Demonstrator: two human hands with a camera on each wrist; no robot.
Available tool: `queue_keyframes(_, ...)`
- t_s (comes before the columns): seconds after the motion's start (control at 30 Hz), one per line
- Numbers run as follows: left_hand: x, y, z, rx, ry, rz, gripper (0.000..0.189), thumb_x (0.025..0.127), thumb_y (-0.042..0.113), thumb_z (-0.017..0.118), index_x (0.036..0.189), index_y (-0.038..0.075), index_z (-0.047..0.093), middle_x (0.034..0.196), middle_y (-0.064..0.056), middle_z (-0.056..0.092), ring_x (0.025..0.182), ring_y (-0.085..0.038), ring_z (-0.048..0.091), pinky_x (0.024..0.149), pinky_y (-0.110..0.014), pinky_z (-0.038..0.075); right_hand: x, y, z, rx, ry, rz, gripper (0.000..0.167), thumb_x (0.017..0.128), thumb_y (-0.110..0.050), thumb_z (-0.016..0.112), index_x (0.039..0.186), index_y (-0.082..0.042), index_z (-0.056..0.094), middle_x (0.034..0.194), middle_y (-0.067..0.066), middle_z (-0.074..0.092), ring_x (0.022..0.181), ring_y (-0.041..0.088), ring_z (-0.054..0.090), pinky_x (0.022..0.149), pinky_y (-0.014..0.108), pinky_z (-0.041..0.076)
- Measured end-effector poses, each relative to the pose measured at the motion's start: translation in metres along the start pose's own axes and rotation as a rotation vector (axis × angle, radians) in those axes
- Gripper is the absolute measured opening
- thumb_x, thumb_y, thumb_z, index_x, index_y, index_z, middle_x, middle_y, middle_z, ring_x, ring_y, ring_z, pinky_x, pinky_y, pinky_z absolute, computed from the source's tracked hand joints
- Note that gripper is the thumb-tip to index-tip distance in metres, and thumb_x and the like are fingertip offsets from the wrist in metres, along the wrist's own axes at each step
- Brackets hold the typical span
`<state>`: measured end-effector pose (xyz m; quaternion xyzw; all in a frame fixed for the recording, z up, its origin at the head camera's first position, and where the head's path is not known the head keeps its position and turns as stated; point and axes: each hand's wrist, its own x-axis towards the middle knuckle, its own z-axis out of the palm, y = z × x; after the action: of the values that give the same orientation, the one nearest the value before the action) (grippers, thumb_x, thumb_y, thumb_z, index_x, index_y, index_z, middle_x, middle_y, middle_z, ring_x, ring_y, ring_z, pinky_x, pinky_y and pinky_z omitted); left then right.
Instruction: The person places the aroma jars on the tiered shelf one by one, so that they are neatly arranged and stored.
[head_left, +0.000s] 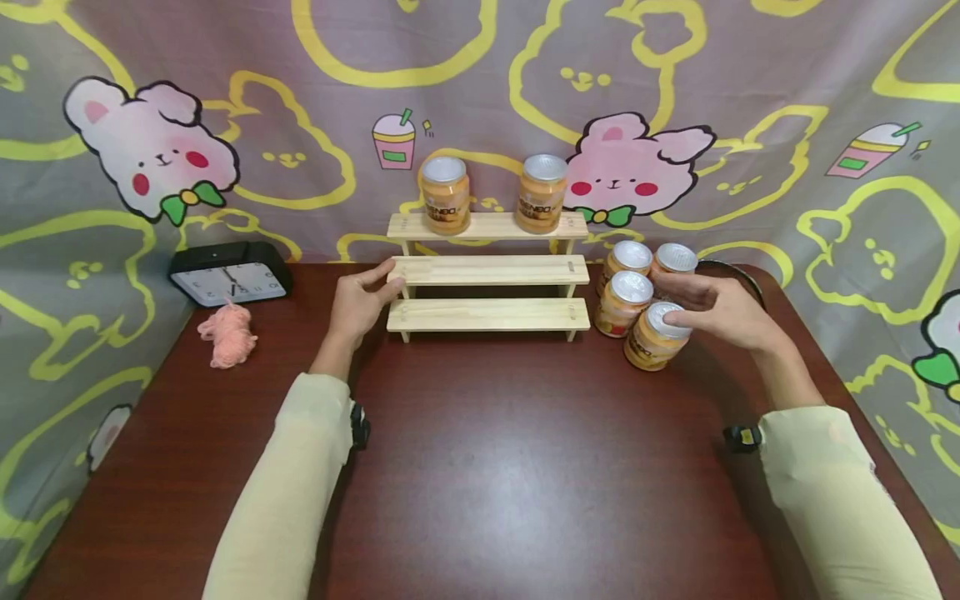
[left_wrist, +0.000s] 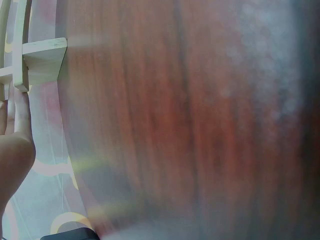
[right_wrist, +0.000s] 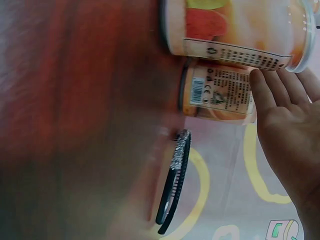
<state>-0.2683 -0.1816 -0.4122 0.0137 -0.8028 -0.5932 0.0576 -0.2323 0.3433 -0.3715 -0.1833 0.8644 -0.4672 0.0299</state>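
A three-tier wooden stand (head_left: pixel 489 313) stands at the back of the table. My left hand (head_left: pixel 356 305) holds the left end of its middle tier between thumb and fingers. Two jars, a left one (head_left: pixel 446 197) and a right one (head_left: pixel 542 195), with orange labels and silver lids, stand on the top tier. Several matching jars cluster right of the stand. My right hand (head_left: pixel 723 310) is at the front jar (head_left: pixel 656 340), its thumb at the lid's edge and its fingers extended behind. In the right wrist view, straight fingers (right_wrist: pixel 287 92) reach the jar's side near the lid.
A black clock (head_left: pixel 231 275) leans at the back left, with a pink yarn bundle (head_left: pixel 228 335) in front. Behind the jars lies a dark hoop-like band (right_wrist: pixel 175 185). A patterned cloth (head_left: pixel 465 100) hangs behind the brown table (head_left: pixel 495 467).
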Motion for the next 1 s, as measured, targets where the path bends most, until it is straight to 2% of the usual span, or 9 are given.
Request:
queue_keyframes(0.07, 0.0, 0.0, 0.0, -0.007, -0.001, -0.001, 0.049, 0.094, 0.026, 0.076, 0.14, 0.012, 0.062, 0.143, -0.003, 0.059, 0.143, -0.017, 0.039, 0.112, -0.038, 0.04, -0.002, 0.003, 0.0, -0.01, -0.029, -0.013, 0.062, 0.087, 0.0, 0.079, 0.144, 0.001, 0.055, 0.143, 0.022, 0.056, 0.124, 0.0, 0.056, 0.094, 0.012, 0.046)
queue_keyframes(0.17, 0.001, 0.0, 0.001, -0.016, 0.0, 0.009, 0.05, 0.094, 0.025, 0.077, 0.139, 0.011, 0.062, 0.142, -0.003, 0.06, 0.143, -0.017, 0.04, 0.111, -0.037, 0.041, -0.007, 0.007, -0.001, -0.069, -0.066, -0.022, 0.067, 0.084, -0.001, 0.082, 0.145, 0.0, 0.055, 0.14, 0.014, 0.06, 0.114, -0.003, 0.058, 0.087, 0.012, 0.048)
queue_keyframes(0.3, 0.002, 0.002, 0.001, -0.01, 0.007, 0.02, 0.048, 0.094, 0.024, 0.077, 0.138, 0.011, 0.063, 0.141, -0.003, 0.06, 0.142, -0.016, 0.041, 0.112, -0.036, 0.041, -0.011, 0.014, -0.002, -0.111, -0.121, -0.021, 0.071, 0.081, -0.003, 0.084, 0.146, 0.0, 0.054, 0.124, -0.002, 0.066, 0.1, 0.001, 0.06, 0.078, 0.016, 0.051)
queue_keyframes(0.4, 0.001, 0.003, 0.0, -0.003, 0.003, 0.015, 0.049, 0.094, 0.025, 0.076, 0.139, 0.011, 0.063, 0.141, -0.003, 0.06, 0.143, -0.017, 0.04, 0.112, -0.036, 0.041, -0.014, 0.017, -0.002, -0.105, -0.144, 0.006, 0.072, 0.081, -0.004, 0.085, 0.145, 0.001, 0.054, 0.115, -0.003, 0.067, 0.097, 0.004, 0.061, 0.075, 0.02, 0.053)
queue_keyframes(0.67, 0.0, 0.002, -0.001, 0.002, 0.008, 0.005, 0.05, 0.094, 0.026, 0.076, 0.139, 0.011, 0.062, 0.142, -0.003, 0.06, 0.143, -0.017, 0.04, 0.113, -0.036, 0.039, -0.014, 0.017, -0.003, -0.15, -0.098, 0.077, 0.063, 0.084, -0.013, 0.085, 0.141, -0.006, 0.06, 0.111, 0.006, 0.07, 0.095, 0.008, 0.065, 0.075, 0.022, 0.052)
queue_keyframes(0.8, 0.0, 0.002, -0.001, 0.006, 0.004, -0.006, 0.05, 0.094, 0.027, 0.076, 0.139, 0.013, 0.062, 0.142, -0.002, 0.059, 0.143, -0.017, 0.039, 0.111, -0.037, 0.041, -0.015, 0.019, -0.002, -0.142, -0.075, 0.088, 0.061, 0.082, -0.01, 0.086, 0.139, -0.007, 0.062, 0.108, 0.003, 0.071, 0.092, 0.007, 0.065, 0.074, 0.021, 0.052)
queue_keyframes(1.0, 0.001, 0.001, -0.001, 0.0, 0.014, 0.008, 0.049, 0.094, 0.026, 0.077, 0.138, 0.011, 0.063, 0.14, -0.003, 0.061, 0.142, -0.017, 0.041, 0.112, -0.036, 0.04, -0.014, 0.016, -0.003, -0.138, -0.044, 0.052, 0.06, 0.082, -0.007, 0.085, 0.138, -0.007, 0.063, 0.108, -0.002, 0.071, 0.092, 0.006, 0.066, 0.074, 0.019, 0.052)
